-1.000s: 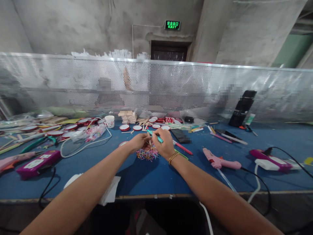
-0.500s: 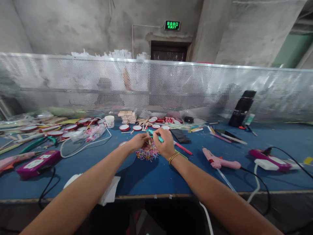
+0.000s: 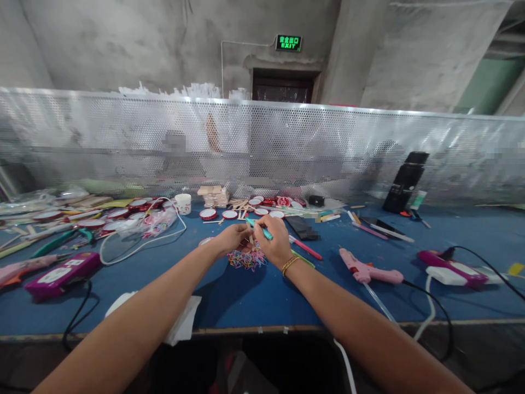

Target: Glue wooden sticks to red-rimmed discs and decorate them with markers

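Observation:
My right hand [image 3: 275,238] is closed around a teal marker pen [image 3: 264,232], which slants up and left toward the other hand. Fingers of my left hand [image 3: 233,239] are pinched on a small wooden stick [image 3: 251,238], mostly hidden between the two hands. Directly beneath them lies a heap of thin, multicoloured loops [image 3: 248,259], which look like small rubber bands. Just behind my hands are round red-rimmed pieces with white faces [image 3: 208,214] and loose wooden sticks [image 3: 241,204].
A pink glue gun [image 3: 365,268] lies right on the blue table [image 3: 262,306]. Purple power strips [image 3: 61,276] sit at both sides, with trailing cords. A paper cup [image 3: 183,203], stacked wooden pieces [image 3: 213,196] and a dark bottle [image 3: 406,183] stand before the perforated metal screen [image 3: 287,148].
The marker pen in my right hand has tilted and shifted slightly downward by the stick. My left hand stays nearly in place, and the table items look unchanged.

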Action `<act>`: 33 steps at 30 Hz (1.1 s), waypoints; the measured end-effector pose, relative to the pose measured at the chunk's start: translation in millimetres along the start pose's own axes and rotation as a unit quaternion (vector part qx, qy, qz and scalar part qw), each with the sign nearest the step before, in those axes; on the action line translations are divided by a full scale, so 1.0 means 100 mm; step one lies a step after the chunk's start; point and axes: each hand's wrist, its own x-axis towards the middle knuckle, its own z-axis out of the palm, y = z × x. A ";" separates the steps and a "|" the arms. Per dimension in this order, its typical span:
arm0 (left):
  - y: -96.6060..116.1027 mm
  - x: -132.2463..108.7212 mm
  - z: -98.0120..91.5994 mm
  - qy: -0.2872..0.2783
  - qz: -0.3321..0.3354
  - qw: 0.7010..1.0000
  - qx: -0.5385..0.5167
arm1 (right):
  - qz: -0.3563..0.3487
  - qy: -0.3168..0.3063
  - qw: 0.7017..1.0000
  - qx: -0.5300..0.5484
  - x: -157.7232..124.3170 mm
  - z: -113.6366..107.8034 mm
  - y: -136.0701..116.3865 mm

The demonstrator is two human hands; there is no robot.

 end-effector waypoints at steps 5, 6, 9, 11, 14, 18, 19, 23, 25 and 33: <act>0.01 -0.01 0.00 0.005 0.002 1.000 0.002 | 0.012 0.012 1.000 -0.001 0.00 -0.01 0.00; 0.01 -0.01 0.00 0.007 0.003 1.000 0.003 | 0.012 0.010 1.000 0.002 0.00 -0.01 0.00; 0.02 -0.01 0.00 0.007 0.003 1.000 0.008 | 0.005 -0.002 1.000 0.008 0.00 -0.01 0.00; 0.03 -0.01 0.00 0.009 0.001 1.000 0.008 | 0.005 -0.002 1.000 0.005 0.00 -0.01 0.00; 0.03 -0.02 0.00 0.015 -0.001 1.000 0.003 | 0.013 0.009 1.000 0.001 0.00 -0.01 0.00; 0.03 -0.02 0.00 0.016 -0.001 1.000 -0.004 | 0.005 -0.003 1.000 0.012 0.01 -0.02 -0.01; 0.03 -0.02 0.00 0.018 -0.001 1.000 -0.006 | 0.004 -0.007 1.000 0.012 0.01 -0.02 -0.01; 0.03 0.00 -0.01 0.026 -0.005 1.000 -0.012 | 0.017 0.004 1.000 0.002 0.00 -0.02 -0.02; 0.03 0.00 0.00 0.022 -0.004 1.000 -0.013 | 0.017 0.003 1.000 0.005 0.00 -0.02 -0.03; 0.05 -0.01 0.00 0.038 -0.004 0.999 -0.009 | 0.019 -0.003 1.000 0.000 0.01 -0.02 -0.02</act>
